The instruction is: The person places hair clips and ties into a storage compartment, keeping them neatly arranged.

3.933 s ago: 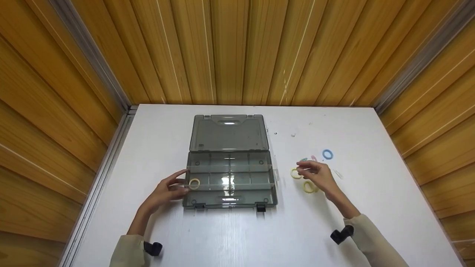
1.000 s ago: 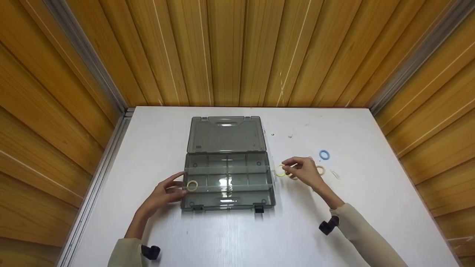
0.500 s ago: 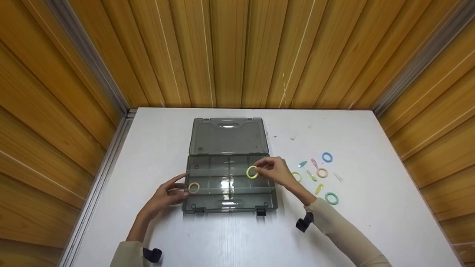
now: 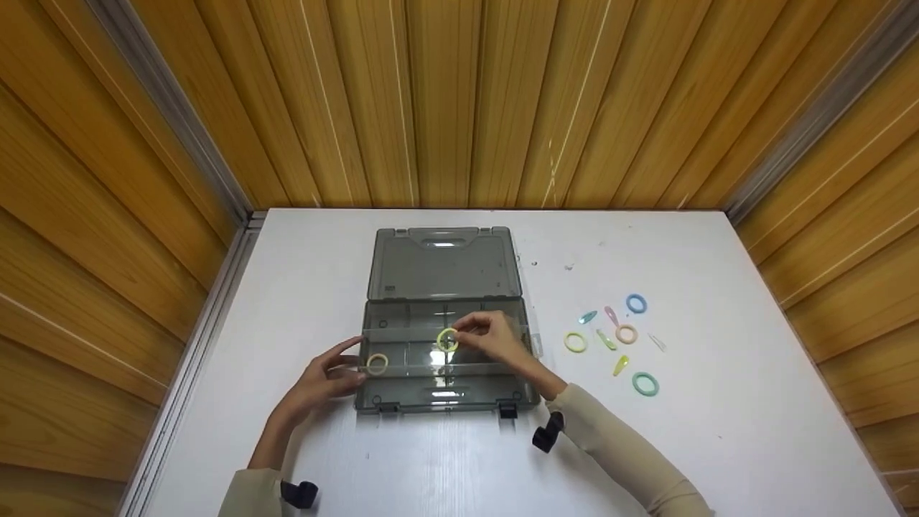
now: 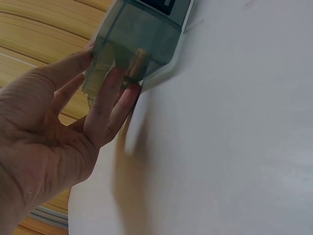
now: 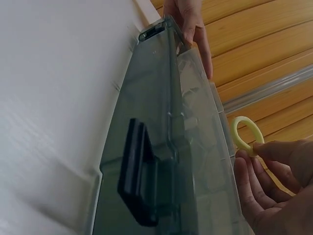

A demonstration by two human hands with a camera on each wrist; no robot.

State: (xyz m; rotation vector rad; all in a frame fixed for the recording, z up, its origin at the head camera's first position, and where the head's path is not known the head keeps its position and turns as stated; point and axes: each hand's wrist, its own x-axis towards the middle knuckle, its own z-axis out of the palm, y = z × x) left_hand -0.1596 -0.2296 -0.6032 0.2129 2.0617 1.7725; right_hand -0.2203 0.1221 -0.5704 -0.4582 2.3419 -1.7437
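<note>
Currently, right fingers (image 6: 244, 183) pinch a yellow ring (image 6: 235, 133); spread left fingers (image 5: 104, 100) touch the box (image 5: 146, 32).

- Wide passage over the bench (image 4: 402, 474) before the storage box (image 4: 409, 391), between the sleeves (image 4: 251, 492)
- Left hand (image 4: 316, 377) blocks the box's left wall
- Right hand (image 4: 495, 339), pinching a yellow ring (image 4: 440, 340), covers the middle row; its forearm bars the right wall
- Clear dividers (image 4: 470, 370) hinder crossing between rows
- Rings (image 4: 635, 382) and hair clips (image 4: 621, 365) clutter the right

On my feed, the right hand (image 4: 494, 339) brings a yellow ring (image 4: 441, 345) from three o'clock of the box (image 4: 416, 391) to above its middle.
</note>
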